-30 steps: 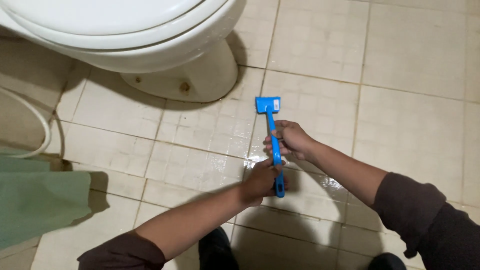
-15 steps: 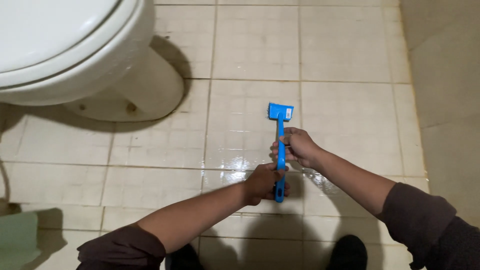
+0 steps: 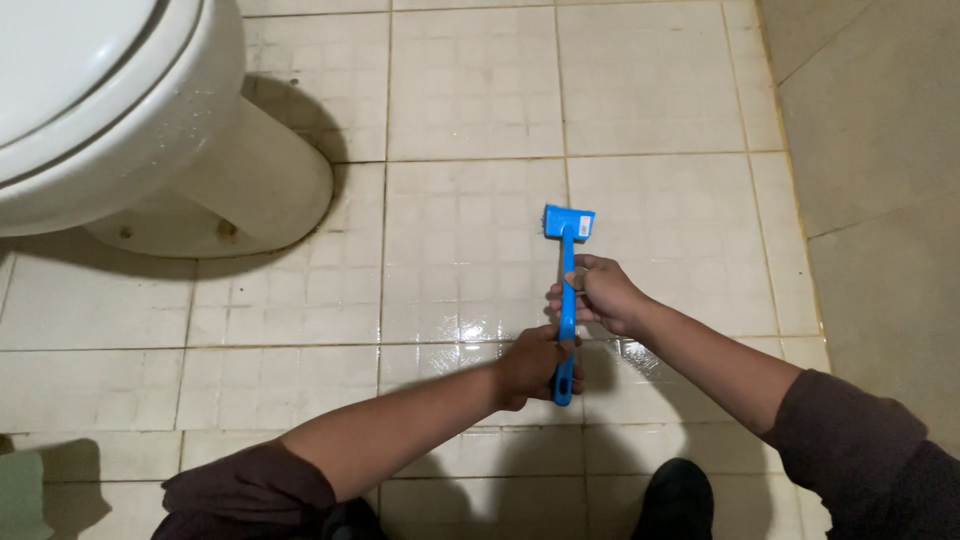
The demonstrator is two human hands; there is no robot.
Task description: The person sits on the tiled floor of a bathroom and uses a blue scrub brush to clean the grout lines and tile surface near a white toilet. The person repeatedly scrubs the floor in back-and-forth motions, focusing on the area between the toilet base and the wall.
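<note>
1. The blue brush [image 3: 566,300] lies lengthwise away from the person, its head down on the wet tiled floor [image 3: 470,230], right of the toilet base [image 3: 215,205].
2. The right hand [image 3: 598,294] wraps the handle's middle with fingers closed; this high grip looks suited to pressing the head down.
3. The left hand [image 3: 533,365] grips the near end with fingers closed, which seems to steady and steer the handle.
4. Open tiles lie far and left of the head; the wall [image 3: 880,180] edges the right side, and a dark shoe [image 3: 675,497] stands near.
</note>
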